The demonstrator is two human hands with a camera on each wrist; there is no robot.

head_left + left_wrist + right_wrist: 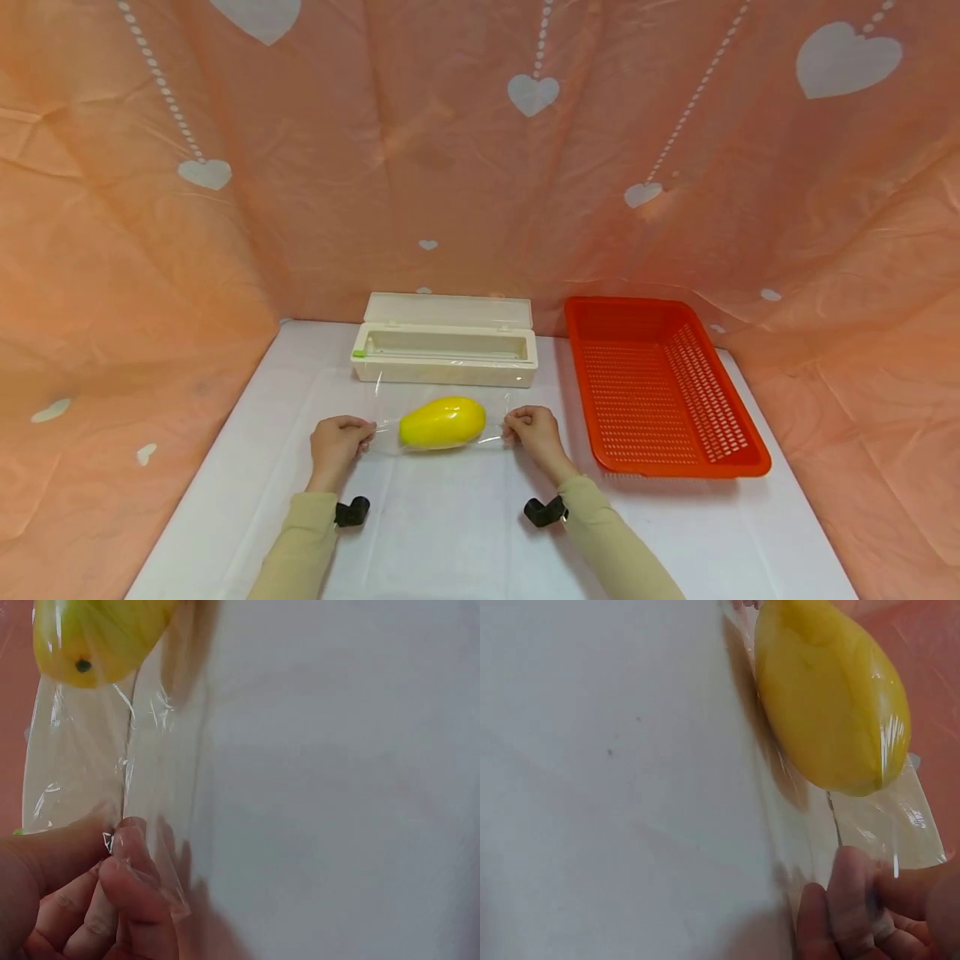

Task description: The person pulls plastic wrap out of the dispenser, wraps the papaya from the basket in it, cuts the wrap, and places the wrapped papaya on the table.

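Note:
A smooth yellow papaya (444, 423), greenish at its left end, lies on its side with clear plastic wrap (75, 757) drawn over it. To its left, my left hand (339, 446) pinches the wrap between thumb and fingers. On the other side my right hand (538, 435) pinches the wrap as well, just off the fruit's broad end. The left wrist view shows a dark spot on the papaya's narrow tip. Glossy creases in the film run from the fruit to my fingertips.
Behind the papaya stands a long cream wrap dispenser box (444, 372), its lid (448, 310) raised. A red plastic basket (592, 408) with perforated sides is at the right. A white cloth covers the table (435, 533), and a peach curtain (465, 183) with hearts hangs behind.

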